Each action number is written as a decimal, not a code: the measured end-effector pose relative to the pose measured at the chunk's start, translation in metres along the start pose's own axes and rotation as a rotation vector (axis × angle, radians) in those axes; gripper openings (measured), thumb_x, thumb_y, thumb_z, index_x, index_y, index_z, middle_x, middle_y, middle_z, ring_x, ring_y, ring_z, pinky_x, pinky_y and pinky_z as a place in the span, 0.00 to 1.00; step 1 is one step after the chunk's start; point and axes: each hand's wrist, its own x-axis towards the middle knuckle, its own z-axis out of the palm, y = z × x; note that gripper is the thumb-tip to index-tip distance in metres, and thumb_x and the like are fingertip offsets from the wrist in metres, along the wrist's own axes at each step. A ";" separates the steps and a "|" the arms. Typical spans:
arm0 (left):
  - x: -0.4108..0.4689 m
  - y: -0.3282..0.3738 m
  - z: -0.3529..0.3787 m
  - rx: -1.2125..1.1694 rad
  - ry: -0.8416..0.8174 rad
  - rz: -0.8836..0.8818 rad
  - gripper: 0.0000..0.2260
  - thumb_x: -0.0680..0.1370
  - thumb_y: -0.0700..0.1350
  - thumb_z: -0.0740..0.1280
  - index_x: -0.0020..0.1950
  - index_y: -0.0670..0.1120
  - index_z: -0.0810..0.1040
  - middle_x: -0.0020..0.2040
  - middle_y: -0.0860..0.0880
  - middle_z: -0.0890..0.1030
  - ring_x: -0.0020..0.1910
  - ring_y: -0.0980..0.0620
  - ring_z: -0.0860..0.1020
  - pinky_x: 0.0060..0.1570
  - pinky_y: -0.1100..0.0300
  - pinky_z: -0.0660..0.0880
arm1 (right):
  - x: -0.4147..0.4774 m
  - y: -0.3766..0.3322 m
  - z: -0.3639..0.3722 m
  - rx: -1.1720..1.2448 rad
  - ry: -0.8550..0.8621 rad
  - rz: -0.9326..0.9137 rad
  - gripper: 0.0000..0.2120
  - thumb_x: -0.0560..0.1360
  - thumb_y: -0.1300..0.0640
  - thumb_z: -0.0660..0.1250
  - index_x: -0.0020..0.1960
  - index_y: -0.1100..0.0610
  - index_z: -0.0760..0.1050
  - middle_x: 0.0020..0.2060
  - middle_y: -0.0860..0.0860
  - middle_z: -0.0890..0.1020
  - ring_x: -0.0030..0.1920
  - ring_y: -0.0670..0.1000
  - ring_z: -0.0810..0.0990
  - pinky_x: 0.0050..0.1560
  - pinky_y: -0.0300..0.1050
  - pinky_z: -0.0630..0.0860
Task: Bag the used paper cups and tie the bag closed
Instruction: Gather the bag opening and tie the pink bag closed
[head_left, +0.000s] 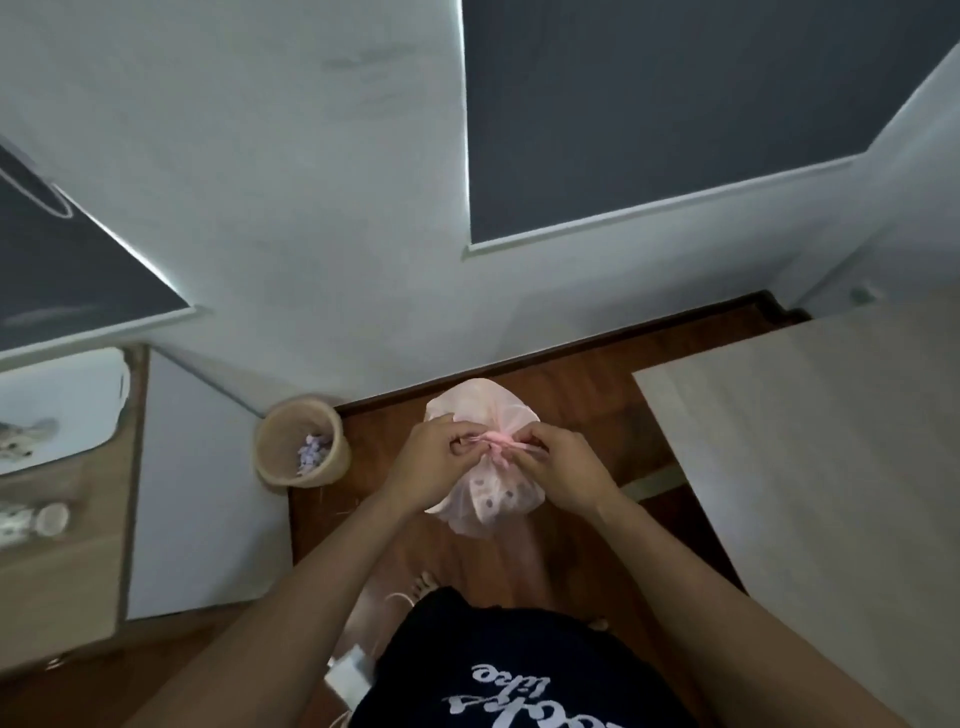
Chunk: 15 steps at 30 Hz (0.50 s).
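Over the wooden floor (571, 410) between white wall and pale table, our left hand (434, 462) and right hand (563, 467) each pinch a twisted pink tail of the bag (483, 499), held up with the cups inside. We should pull both tails apart evenly, keeping the knot (496, 442) low against the gathered neck, well clear of the bin (280, 441) at left.

The only writing in view stands on the person's dark navy shirt (498, 670), at the near edge of the scene, just below the forearms. It is white cursive lettering, seen upside down from the head camera. The upper word, read turned round, looks like "like"; the lower, larger word is cut off by the picture's edge and cannot be made out. Nothing else readable shows anywhere.
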 end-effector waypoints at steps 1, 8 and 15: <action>-0.004 -0.014 -0.014 -0.013 0.017 -0.013 0.11 0.80 0.47 0.77 0.60 0.60 0.90 0.46 0.50 0.86 0.44 0.51 0.83 0.49 0.54 0.79 | 0.010 -0.013 0.012 -0.012 -0.009 -0.018 0.10 0.80 0.46 0.74 0.56 0.50 0.86 0.50 0.42 0.89 0.47 0.36 0.84 0.48 0.27 0.76; -0.023 -0.098 -0.090 -0.078 0.074 -0.034 0.12 0.80 0.47 0.77 0.62 0.57 0.90 0.46 0.46 0.82 0.44 0.48 0.81 0.47 0.55 0.75 | 0.068 -0.084 0.086 -0.073 -0.071 -0.100 0.08 0.78 0.50 0.77 0.55 0.51 0.86 0.46 0.38 0.86 0.44 0.29 0.81 0.46 0.23 0.70; -0.043 -0.159 -0.152 -0.092 0.134 -0.089 0.20 0.79 0.56 0.79 0.69 0.51 0.87 0.51 0.53 0.80 0.50 0.54 0.79 0.56 0.54 0.77 | 0.118 -0.131 0.133 -0.077 -0.180 -0.225 0.03 0.80 0.52 0.74 0.53 0.48 0.85 0.42 0.35 0.85 0.44 0.35 0.82 0.44 0.30 0.73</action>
